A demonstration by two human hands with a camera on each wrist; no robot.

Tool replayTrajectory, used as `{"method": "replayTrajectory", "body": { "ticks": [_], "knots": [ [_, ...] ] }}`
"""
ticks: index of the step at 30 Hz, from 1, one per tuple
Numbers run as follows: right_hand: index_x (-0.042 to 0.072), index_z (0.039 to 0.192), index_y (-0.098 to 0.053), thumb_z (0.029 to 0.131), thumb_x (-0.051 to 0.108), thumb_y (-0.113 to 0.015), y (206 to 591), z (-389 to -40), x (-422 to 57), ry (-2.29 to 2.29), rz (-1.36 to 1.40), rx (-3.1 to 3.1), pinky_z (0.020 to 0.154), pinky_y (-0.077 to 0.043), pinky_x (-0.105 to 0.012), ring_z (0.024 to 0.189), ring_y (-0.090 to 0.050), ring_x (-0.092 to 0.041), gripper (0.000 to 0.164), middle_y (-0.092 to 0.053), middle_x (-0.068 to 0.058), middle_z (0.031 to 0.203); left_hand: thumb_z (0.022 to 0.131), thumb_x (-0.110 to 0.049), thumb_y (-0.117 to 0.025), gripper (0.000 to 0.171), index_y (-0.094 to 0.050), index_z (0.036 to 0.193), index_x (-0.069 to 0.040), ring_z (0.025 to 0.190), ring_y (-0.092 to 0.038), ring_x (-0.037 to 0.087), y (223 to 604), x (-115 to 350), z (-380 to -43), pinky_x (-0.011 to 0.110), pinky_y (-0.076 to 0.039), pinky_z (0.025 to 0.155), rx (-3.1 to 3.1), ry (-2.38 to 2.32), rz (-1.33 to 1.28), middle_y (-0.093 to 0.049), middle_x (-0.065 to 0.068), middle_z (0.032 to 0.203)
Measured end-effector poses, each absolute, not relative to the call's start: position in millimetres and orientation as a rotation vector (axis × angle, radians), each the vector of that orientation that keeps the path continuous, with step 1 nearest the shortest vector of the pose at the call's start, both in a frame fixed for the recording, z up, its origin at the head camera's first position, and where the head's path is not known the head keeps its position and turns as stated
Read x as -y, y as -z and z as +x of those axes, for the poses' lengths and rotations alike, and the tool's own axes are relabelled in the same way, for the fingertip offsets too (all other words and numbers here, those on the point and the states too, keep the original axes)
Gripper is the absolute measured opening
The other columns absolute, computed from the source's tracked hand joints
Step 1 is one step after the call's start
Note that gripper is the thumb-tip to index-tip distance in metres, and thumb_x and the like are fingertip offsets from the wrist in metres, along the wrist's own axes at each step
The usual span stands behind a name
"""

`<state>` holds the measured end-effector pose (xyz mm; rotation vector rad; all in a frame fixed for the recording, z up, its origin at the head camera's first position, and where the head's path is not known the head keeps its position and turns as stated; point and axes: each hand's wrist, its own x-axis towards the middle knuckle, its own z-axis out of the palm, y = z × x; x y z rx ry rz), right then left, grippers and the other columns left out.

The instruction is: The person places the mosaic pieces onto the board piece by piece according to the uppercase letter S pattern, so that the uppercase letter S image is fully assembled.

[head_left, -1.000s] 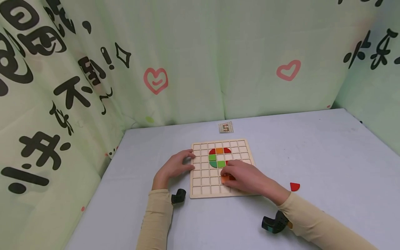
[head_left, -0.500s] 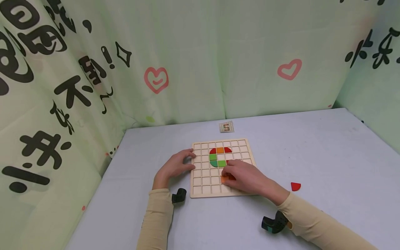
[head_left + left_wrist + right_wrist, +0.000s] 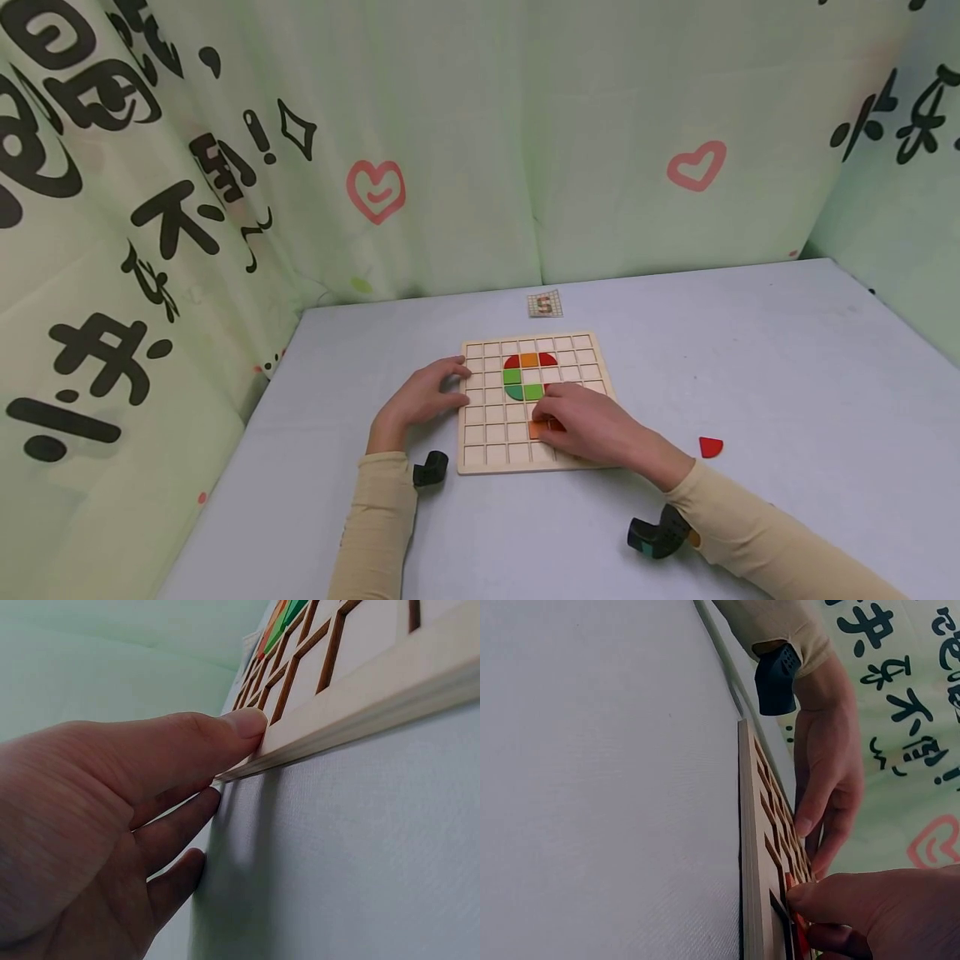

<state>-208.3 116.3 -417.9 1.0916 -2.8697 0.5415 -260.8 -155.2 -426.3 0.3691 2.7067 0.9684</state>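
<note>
A wooden grid board (image 3: 495, 454) lies on the table with coloured tiles in some cells. My left hand (image 3: 423, 393) rests at its left edge; in the left wrist view the thumb (image 3: 244, 724) lies on the rim, the other fingers spread below. My right hand (image 3: 581, 423) bends over the lower middle of the board, thumb and fingers pinching at an orange square tile (image 3: 535, 430). Dark red shows beside it under the fingers, and in the right wrist view the thumb (image 3: 806, 896) touches a red-orange piece (image 3: 799, 934). The hand hides several cells.
A loose red quarter-round tile (image 3: 711, 447) lies to the right of the board. Behind the board sits a small patterned card (image 3: 544, 303). Further up the grid are red, orange and green tiles (image 3: 512, 377). A printed curtain (image 3: 465, 150) hangs behind the table.
The view has shifted very slightly. Both hands stay in place, the right one at the orange tile, with only a tiny movement of its fingers.
</note>
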Motion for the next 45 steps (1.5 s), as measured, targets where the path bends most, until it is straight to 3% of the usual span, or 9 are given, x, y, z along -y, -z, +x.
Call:
{"method": "replayTrajectory", "body": {
  "ticks": [17, 26, 38, 45],
  "knots": [
    [0.012, 0.099, -0.075, 0.089, 0.018, -0.074, 418, -203, -130, -0.616, 0.992, 2.891, 0.072, -0.052, -0.026, 0.082, -0.055, -0.009, 0.012, -0.064, 0.004, 0.091, 0.092, -0.014, -0.072, 0.038, -0.064, 0.129, -0.007, 0.150, -0.034, 0.028, 426, 154, -260, 0.044, -0.030, 0.123, -2.714, -0.947, 0.365, -0.042, 0.008, 0.158],
    [0.009, 0.105, -0.073, 0.091, 0.019, -0.071, 409, -197, -185, -0.683, 0.774, 2.956, 0.080, -0.057, -0.037, 0.090, -0.063, -0.014, 0.017, -0.067, 0.001, 0.101, 0.092, -0.014, -0.072, 0.038, -0.064, 0.129, -0.006, 0.149, -0.034, 0.028, 428, 156, -258, 0.044, -0.030, 0.123, -2.714, -0.951, 0.371, -0.043, 0.008, 0.158],
    [0.010, 0.110, -0.072, 0.087, 0.026, -0.076, 404, -197, -269, -0.669, 0.748, 3.185, 0.074, -0.052, -0.025, 0.080, -0.055, -0.002, 0.028, -0.064, 0.006, 0.101, 0.092, -0.014, -0.072, 0.038, -0.064, 0.129, -0.007, 0.149, -0.035, 0.029, 429, 155, -258, 0.045, -0.031, 0.123, -2.711, -0.964, 0.376, -0.043, 0.008, 0.158],
    [0.014, 0.108, -0.071, 0.082, 0.032, -0.081, 399, -196, -291, -0.676, 0.800, 3.289, 0.074, -0.052, -0.025, 0.089, -0.053, -0.008, 0.034, -0.064, 0.007, 0.105, 0.092, -0.014, -0.072, 0.036, -0.064, 0.127, -0.007, 0.150, -0.034, 0.028, 428, 156, -259, 0.044, -0.030, 0.123, -2.713, -0.974, 0.395, -0.043, 0.007, 0.158]
  ]
}}
